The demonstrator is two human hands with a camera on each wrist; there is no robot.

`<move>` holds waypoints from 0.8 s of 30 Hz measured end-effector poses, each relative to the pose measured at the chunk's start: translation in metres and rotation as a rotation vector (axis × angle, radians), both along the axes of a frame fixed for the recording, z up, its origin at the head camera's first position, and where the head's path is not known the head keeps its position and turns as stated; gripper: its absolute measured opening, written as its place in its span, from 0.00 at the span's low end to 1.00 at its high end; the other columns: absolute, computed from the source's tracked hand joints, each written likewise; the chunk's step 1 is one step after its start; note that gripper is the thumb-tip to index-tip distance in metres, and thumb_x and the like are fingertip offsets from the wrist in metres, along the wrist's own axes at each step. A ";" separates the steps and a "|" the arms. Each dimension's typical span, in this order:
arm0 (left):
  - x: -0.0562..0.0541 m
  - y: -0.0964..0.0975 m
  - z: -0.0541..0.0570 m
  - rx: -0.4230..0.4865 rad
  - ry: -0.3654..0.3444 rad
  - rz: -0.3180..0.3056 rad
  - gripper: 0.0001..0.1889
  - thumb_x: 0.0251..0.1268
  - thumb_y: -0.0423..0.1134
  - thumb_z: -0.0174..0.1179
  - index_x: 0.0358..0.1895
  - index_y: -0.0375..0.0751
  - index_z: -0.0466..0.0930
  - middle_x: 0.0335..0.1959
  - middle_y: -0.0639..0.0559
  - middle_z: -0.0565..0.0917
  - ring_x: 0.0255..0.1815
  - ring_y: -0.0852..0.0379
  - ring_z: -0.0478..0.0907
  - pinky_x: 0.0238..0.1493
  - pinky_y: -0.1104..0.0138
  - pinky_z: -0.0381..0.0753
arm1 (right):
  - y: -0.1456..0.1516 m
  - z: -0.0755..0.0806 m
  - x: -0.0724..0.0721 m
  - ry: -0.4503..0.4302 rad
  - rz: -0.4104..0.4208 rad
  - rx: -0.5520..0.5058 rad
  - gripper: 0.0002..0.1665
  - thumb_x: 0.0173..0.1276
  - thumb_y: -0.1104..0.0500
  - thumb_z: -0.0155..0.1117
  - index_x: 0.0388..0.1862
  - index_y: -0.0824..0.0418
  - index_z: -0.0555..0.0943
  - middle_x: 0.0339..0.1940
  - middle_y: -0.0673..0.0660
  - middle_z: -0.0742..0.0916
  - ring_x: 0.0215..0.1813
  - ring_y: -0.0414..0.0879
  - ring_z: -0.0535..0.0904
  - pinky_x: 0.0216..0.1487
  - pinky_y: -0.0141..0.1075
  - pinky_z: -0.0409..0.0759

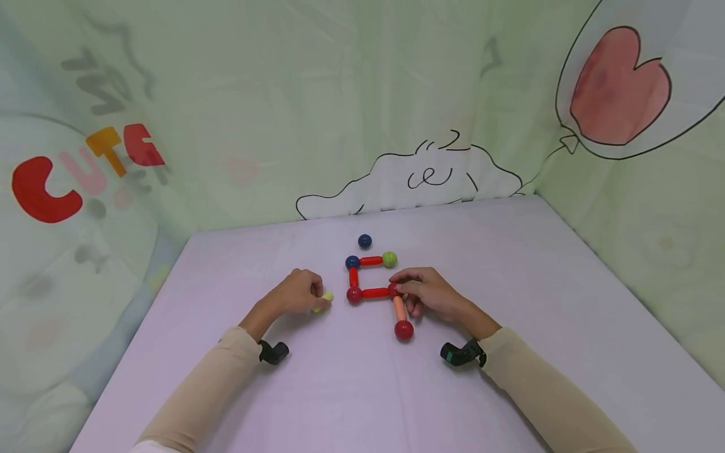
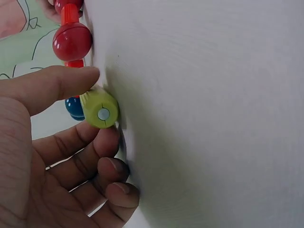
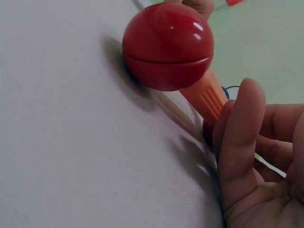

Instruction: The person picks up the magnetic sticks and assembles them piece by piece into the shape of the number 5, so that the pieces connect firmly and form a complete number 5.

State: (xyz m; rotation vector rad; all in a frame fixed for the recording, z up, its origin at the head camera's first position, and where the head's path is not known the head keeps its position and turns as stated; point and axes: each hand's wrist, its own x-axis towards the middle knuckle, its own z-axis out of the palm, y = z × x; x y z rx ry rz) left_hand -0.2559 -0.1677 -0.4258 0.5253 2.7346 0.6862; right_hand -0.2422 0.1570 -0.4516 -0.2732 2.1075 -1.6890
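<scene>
My left hand (image 1: 297, 290) pinches a short yellow-green magnetic rod (image 2: 99, 107) between thumb and fingers, low over the table; its round metal tip shows in the left wrist view. To its right lies a joined shape of magnetic balls and rods. Red rods (image 1: 375, 293) link a blue ball (image 1: 352, 262), a green ball (image 1: 389, 259) and a red ball (image 1: 354, 295). At the near right corner my right hand (image 1: 433, 294) grips another red ball (image 1: 392, 290), partly hidden by the fingers. From there an orange rod (image 3: 205, 97) runs toward me to a larger red ball (image 3: 168, 47).
A loose dark blue ball (image 1: 365, 241) lies behind the shape. The table (image 1: 340, 390) has a pale cloth over it. Printed curtains (image 1: 272, 113) stand along its back and sides.
</scene>
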 end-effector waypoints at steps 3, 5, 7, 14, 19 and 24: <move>0.002 0.002 0.001 0.000 -0.022 -0.024 0.10 0.56 0.40 0.74 0.27 0.44 0.81 0.20 0.53 0.79 0.22 0.58 0.74 0.27 0.67 0.73 | 0.000 0.000 0.000 -0.008 -0.004 0.001 0.22 0.77 0.62 0.56 0.67 0.66 0.76 0.39 0.61 0.85 0.22 0.45 0.77 0.23 0.30 0.78; 0.004 0.004 0.000 -0.001 -0.034 -0.044 0.09 0.55 0.39 0.74 0.29 0.44 0.81 0.21 0.53 0.79 0.22 0.58 0.74 0.27 0.67 0.73 | 0.000 0.000 0.000 -0.010 -0.007 0.002 0.22 0.77 0.62 0.56 0.66 0.66 0.77 0.39 0.62 0.85 0.22 0.45 0.77 0.23 0.30 0.78; 0.005 0.006 -0.001 -0.003 -0.038 -0.067 0.08 0.56 0.39 0.74 0.30 0.45 0.82 0.21 0.53 0.79 0.23 0.58 0.73 0.28 0.67 0.72 | 0.000 -0.001 -0.001 -0.008 -0.009 0.002 0.21 0.76 0.62 0.57 0.66 0.66 0.77 0.40 0.62 0.85 0.22 0.45 0.77 0.24 0.30 0.78; 0.014 0.017 0.002 0.026 -0.032 -0.146 0.06 0.55 0.38 0.71 0.30 0.46 0.82 0.20 0.55 0.77 0.23 0.60 0.72 0.27 0.68 0.71 | -0.001 -0.001 0.000 -0.013 -0.009 -0.012 0.21 0.76 0.63 0.56 0.65 0.67 0.77 0.39 0.61 0.85 0.24 0.46 0.79 0.25 0.31 0.80; 0.022 0.027 0.006 0.061 -0.035 -0.199 0.05 0.57 0.38 0.70 0.30 0.46 0.82 0.19 0.56 0.77 0.22 0.61 0.72 0.26 0.69 0.72 | -0.001 0.000 0.001 -0.015 -0.017 -0.011 0.21 0.76 0.64 0.56 0.65 0.67 0.77 0.41 0.62 0.85 0.28 0.47 0.80 0.28 0.32 0.83; 0.030 0.039 0.013 0.080 -0.037 -0.233 0.04 0.59 0.37 0.70 0.32 0.46 0.83 0.21 0.56 0.78 0.24 0.60 0.73 0.28 0.68 0.73 | -0.001 0.001 0.001 -0.014 -0.027 -0.018 0.21 0.76 0.64 0.56 0.65 0.67 0.77 0.43 0.63 0.85 0.31 0.48 0.79 0.32 0.36 0.86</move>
